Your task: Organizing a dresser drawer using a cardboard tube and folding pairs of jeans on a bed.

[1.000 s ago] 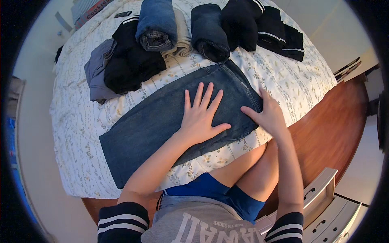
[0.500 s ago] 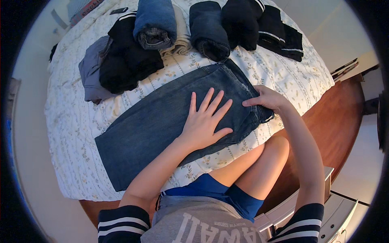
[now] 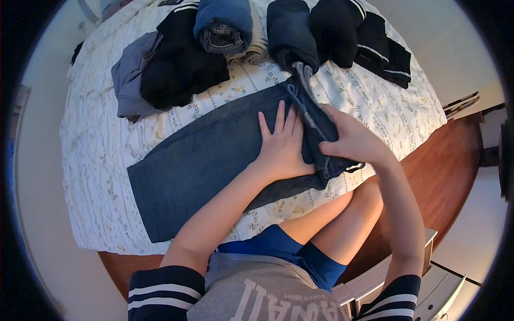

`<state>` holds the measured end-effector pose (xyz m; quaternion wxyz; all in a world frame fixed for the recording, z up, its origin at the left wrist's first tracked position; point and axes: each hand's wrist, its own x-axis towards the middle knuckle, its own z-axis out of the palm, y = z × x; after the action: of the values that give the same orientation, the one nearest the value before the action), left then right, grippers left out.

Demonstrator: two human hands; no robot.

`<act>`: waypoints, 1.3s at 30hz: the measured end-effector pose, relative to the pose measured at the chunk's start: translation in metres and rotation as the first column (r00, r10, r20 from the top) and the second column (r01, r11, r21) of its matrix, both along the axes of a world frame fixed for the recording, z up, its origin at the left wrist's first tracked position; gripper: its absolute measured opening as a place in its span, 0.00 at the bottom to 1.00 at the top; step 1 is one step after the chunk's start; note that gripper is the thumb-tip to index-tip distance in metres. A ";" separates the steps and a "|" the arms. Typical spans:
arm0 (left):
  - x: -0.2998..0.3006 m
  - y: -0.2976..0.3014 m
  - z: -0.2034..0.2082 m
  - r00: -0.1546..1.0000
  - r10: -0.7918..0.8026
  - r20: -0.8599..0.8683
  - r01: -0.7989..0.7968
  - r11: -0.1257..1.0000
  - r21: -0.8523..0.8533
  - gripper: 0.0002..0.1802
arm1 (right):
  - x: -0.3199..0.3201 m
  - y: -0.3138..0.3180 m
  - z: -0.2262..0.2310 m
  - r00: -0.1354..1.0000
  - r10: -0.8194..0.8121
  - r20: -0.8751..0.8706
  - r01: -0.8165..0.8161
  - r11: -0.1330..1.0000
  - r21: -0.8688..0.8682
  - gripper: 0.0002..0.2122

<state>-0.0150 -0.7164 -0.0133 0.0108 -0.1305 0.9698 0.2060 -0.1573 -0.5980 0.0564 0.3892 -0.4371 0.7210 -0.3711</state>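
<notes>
A pair of dark blue jeans lies folded lengthwise across the near part of the bed, leg ends to the left and waistband to the right. My left hand presses flat on the denim near the waist, fingers spread. At the waist end, my right hand grips the waistband, thumb on top and fingers partly hidden behind the cloth. The waistband edge is lifted and bent toward the left hand, with a pale drawstring or strip showing at its far end, blurred.
Along the far side lie a grey garment, black folded clothes, a rolled blue pair of jeans, a beige bundle, a dark denim roll and more black clothes. A white drawer unit stands at lower right.
My right hand has lifted the waistband and folded it leftward. My left hand has shifted slightly right and stays flat on the jeans. The whole view has shifted a little.
</notes>
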 end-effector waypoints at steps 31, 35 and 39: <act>0.000 -0.071 -0.011 0.950 0.245 -0.192 0.146 0.191 0.971 0.29 | 0.125 -0.014 -0.059 -0.117 0.157 -0.981 0.323 0.940 0.112 0.22; -0.024 -0.065 0.018 0.877 0.473 -0.081 -0.025 0.212 0.977 0.27 | 0.138 -0.018 -0.064 -0.215 0.369 -0.904 0.385 0.883 0.268 0.23; -0.051 -0.079 0.006 0.825 0.564 -0.020 -0.311 0.484 0.818 0.26 | 0.139 -0.009 -0.059 -0.236 0.344 -0.909 0.287 0.918 0.273 0.22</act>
<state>-0.0658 -0.7959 -0.0074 -0.1269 -0.3263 0.7012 0.6210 -0.0185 -0.6065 -0.0030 -0.2423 -0.4864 0.7910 0.2810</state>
